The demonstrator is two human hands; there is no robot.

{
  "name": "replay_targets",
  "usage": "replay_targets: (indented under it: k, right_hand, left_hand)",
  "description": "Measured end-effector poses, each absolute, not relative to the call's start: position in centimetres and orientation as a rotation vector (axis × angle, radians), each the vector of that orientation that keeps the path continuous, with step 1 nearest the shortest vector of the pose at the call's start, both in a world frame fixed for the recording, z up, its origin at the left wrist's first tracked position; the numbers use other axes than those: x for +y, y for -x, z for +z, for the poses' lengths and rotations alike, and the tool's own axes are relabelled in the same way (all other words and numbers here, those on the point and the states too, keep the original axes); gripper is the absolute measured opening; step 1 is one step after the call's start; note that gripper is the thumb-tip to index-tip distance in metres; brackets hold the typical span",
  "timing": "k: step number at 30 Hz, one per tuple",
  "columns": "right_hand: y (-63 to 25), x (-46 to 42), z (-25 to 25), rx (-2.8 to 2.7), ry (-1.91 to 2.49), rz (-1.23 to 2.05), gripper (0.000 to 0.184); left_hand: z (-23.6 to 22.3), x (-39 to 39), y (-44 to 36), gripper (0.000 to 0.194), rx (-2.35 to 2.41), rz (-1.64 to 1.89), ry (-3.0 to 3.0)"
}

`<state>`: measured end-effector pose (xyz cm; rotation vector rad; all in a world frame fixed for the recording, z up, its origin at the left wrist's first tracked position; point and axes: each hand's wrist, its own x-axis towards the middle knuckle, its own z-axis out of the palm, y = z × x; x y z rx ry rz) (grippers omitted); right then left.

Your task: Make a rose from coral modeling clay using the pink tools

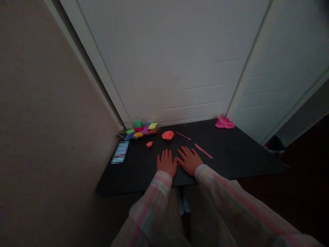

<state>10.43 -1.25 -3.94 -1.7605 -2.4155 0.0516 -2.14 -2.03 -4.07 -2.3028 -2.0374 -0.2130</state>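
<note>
On black tabletop (239,154): left hand (167,163), right hand (189,159) flat, fingers spread, palms down, empty. Coral clay lump (168,135) just ahead of fingers; small clay scrap (149,144) further left; thin pink strips (203,151) ahead, right. Flat, even palms best for steadiness. Heap of coloured clay packets (141,130) at far corner. Pixelated rectangle (120,152) unreadable; pink speck (177,164) between hands unclear.

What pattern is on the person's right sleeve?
The right sleeve has pastel pink, green and cream stripes; head view.
</note>
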Motion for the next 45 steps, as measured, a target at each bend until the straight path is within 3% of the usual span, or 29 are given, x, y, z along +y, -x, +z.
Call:
replay_targets:
  k: [10,28,45]
  right_hand:
    - [-11.1,-4.6,-3.8,-2.454,1.707,0.080,0.057]
    - [-10.4,2.0,-4.0,-2.407,1.832,0.030,0.055]
    - [-11.2,-4.3,-3.9,-2.461,1.737,0.049,0.053]
  left_hand:
    - [-4.5,-5.7,2.4,0.051,-1.996,-0.201,2.310]
    - [-4.2,0.2,2.1,0.053,-2.131,-0.167,2.280]
    - [-4.6,-5.3,2.8,0.052,-1.998,-0.240,2.318]
